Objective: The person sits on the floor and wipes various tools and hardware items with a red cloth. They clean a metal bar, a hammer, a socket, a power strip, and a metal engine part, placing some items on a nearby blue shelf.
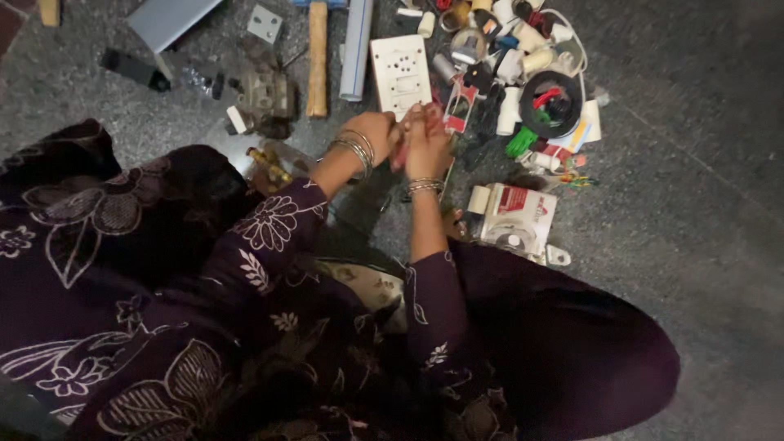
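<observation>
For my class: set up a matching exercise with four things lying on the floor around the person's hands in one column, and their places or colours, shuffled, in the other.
Things:
1. switch plate
2. hammer handle
3. red and white box
4. coil of black wire

Descriptions:
A. pale wood, left of the grey pipe
B. right of the right hand's wrist
C. white, just beyond both hands
D. ring shape, in the pile at right

Pairs: 1-C, 2-A, 3-B, 4-D

Dark purple sleeves (pixel 269 237) carry pale floral prints. Silver bangles (pixel 357 151) ring both wrists. The floor (pixel 694 163) is speckled grey stone. On it lie a white switch plate (pixel 400 73), a tan wooden handle (pixel 317 57), a black reel (pixel 551 104) with red and green inside, and a red-and-white box (pixel 518 216).
</observation>
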